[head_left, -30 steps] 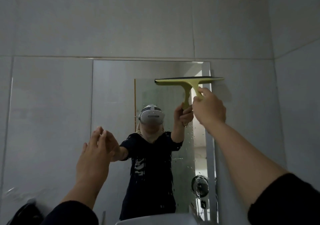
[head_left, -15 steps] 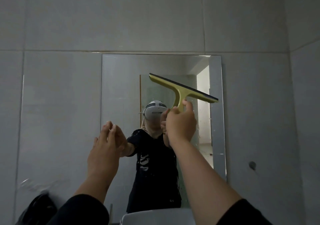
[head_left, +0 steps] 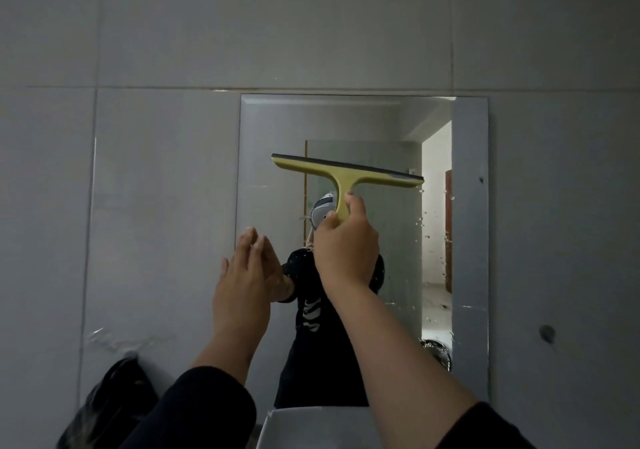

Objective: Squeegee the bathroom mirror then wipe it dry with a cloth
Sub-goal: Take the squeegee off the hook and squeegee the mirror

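A rectangular mirror [head_left: 270,158] hangs on the grey tiled wall, with water drops down its right part. My right hand [head_left: 346,248] is shut on the handle of a yellow-green squeegee [head_left: 343,175]. Its dark blade lies across the middle of the glass, tilted slightly down to the right. My left hand [head_left: 246,282] is flat with fingers together, pressed at the mirror's left edge, holding nothing. No cloth is in view.
A white basin rim [head_left: 311,424] sits below the mirror at the bottom. A black plastic bag [head_left: 107,403] hangs on the wall at lower left. A dark wall plug hole [head_left: 546,333] marks the tile right of the mirror. A person's reflection fills the glass.
The squeegee has moved from the mirror's top right corner leftward and down to the middle of the glass. My left hand stays at the left edge.
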Action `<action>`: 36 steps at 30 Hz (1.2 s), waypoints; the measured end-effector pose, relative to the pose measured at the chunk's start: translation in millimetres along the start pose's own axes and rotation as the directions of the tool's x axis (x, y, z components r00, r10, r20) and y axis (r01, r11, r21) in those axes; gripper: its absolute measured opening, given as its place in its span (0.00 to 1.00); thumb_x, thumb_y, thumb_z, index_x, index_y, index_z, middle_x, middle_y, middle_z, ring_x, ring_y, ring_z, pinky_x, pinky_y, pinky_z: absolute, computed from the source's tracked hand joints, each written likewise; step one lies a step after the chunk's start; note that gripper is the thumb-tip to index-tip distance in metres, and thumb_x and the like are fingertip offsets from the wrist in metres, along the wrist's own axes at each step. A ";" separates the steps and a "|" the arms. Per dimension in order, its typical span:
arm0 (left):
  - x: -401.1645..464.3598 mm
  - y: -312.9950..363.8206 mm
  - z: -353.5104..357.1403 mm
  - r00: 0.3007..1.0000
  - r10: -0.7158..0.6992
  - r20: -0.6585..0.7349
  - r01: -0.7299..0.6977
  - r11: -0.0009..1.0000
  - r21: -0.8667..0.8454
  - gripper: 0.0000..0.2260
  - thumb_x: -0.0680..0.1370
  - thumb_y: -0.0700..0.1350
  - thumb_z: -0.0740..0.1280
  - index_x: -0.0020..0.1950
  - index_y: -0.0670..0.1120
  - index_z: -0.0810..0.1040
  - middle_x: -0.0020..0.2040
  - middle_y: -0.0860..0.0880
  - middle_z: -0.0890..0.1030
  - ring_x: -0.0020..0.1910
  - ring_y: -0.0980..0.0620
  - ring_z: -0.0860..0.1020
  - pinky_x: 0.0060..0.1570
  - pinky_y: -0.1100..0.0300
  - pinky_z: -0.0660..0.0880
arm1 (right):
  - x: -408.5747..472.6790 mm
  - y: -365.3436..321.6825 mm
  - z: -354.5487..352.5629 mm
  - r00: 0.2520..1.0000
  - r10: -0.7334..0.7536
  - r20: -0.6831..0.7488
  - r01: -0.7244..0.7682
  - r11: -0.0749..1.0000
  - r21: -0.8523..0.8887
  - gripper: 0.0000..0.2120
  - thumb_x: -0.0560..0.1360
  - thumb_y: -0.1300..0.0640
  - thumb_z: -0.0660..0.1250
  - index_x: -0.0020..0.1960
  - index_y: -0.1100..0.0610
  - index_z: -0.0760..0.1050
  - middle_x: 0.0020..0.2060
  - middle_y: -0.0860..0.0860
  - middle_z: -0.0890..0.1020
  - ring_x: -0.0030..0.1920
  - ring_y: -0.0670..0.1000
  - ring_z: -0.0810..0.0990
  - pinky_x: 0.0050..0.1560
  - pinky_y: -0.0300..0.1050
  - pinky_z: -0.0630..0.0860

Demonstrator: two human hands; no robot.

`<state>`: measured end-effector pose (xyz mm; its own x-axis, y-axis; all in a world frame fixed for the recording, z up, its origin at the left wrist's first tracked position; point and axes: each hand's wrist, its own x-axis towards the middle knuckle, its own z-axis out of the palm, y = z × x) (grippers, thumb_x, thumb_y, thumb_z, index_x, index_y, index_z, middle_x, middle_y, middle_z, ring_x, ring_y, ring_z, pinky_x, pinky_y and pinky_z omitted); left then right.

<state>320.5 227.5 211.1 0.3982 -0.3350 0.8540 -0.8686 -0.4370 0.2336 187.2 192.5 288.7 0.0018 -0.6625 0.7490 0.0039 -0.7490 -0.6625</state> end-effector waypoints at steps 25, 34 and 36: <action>8.8 4.4 -17.7 0.997 0.074 0.022 -0.076 0.995 0.057 0.39 0.73 0.35 0.65 0.77 0.43 0.46 0.78 0.47 0.48 0.76 0.48 0.51 0.75 0.51 0.50 | 19.8 25.9 -69.2 0.833 -0.324 0.448 0.540 0.656 -0.528 0.19 0.78 0.55 0.58 0.68 0.42 0.67 0.47 0.53 0.83 0.45 0.58 0.80 0.36 0.44 0.68; 10.9 -0.6 -17.7 0.993 0.106 0.056 -0.108 0.994 0.036 0.37 0.72 0.37 0.68 0.76 0.43 0.53 0.77 0.48 0.53 0.70 0.44 0.64 0.65 0.47 0.69 | 39.8 56.6 -120.6 0.887 -0.294 0.356 0.459 0.641 -0.615 0.19 0.78 0.52 0.59 0.68 0.40 0.67 0.48 0.54 0.83 0.46 0.59 0.80 0.37 0.43 0.67; 10.7 0.4 -18.4 0.993 0.101 0.054 -0.102 0.994 0.025 0.36 0.73 0.38 0.68 0.76 0.43 0.54 0.77 0.48 0.53 0.69 0.45 0.64 0.65 0.47 0.69 | 42.3 63.8 -132.7 0.907 -0.268 0.325 0.420 0.648 -0.635 0.19 0.78 0.52 0.59 0.68 0.40 0.67 0.47 0.55 0.83 0.46 0.60 0.80 0.37 0.43 0.68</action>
<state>319.0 239.1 228.8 0.3239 -0.4218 0.8468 -0.8971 -0.4211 0.1334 54.8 116.1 277.9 0.3260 -0.3986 0.8572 -0.6319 -0.7663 -0.1160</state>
